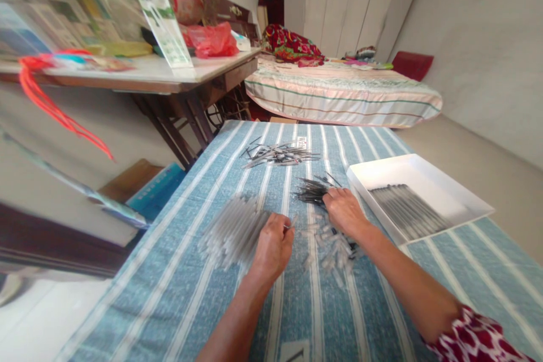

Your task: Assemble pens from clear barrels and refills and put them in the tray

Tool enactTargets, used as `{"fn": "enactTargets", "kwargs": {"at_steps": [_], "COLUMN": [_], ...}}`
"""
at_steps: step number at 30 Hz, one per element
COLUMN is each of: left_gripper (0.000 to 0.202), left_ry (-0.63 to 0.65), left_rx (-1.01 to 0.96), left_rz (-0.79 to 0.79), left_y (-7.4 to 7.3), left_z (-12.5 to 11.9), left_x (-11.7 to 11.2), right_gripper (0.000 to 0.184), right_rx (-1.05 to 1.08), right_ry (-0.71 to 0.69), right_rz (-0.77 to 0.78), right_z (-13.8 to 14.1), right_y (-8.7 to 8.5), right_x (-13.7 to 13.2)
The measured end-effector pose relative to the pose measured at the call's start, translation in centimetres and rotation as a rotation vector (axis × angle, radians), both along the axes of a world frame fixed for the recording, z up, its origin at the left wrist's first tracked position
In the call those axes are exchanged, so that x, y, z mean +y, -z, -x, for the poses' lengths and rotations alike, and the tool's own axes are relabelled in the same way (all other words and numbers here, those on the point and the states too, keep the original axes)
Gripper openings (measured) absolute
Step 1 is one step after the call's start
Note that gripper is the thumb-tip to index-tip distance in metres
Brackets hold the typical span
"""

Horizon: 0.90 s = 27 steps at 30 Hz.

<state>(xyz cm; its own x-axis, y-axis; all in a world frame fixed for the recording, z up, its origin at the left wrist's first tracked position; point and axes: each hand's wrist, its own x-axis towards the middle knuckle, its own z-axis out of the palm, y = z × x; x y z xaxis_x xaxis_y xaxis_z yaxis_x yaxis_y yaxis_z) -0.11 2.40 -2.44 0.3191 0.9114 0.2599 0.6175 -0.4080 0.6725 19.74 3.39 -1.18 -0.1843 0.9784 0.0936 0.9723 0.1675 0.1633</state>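
Observation:
My left hand is closed in a pinch on a clear pen tube at the right edge of a heap of clear tubes. Resting with curled fingers, my right hand lies on a small pile of dark pen refills; what it holds is hidden. Small clear caps are scattered between and below both hands. A second pile of thin dark parts sits farther away. Everything rests on a blue striped cloth.
A white tray holding a row of dark assembled pens sits to the right of my right hand. A cluttered table stands at the left, a bed behind, bare floor at the right.

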Motion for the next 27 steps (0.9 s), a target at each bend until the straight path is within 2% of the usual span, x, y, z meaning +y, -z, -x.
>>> {"fn": "enactTargets", "kwargs": {"at_steps": [5,7,22,27], "left_gripper": [0.009,0.009,0.007,0.006], "left_ry": [0.046,0.059,0.155,0.158], "left_rx": [-0.022,-0.02,-0.023,-0.052], "left_rz": [0.012,0.013,0.014,0.088], "left_y": [0.0,-0.1,-0.1,-0.5], "left_z": [-0.1,-0.1,-0.3,-0.5], "left_x": [-0.1,-0.1,-0.3,-0.4], "right_gripper": [0.015,0.013,0.014,0.015], "right_rx": [0.018,0.023,-0.024,-0.03], "right_ry": [-0.23,-0.279,-0.368,-0.408], "right_rz": [-0.063,-0.093,-0.13,-0.153], "right_z": [0.1,0.2,0.7,1.1], "right_y": [-1.0,-1.2,-1.9,-2.1], "right_x": [-1.6,-2.0,-2.5,-2.6]}}
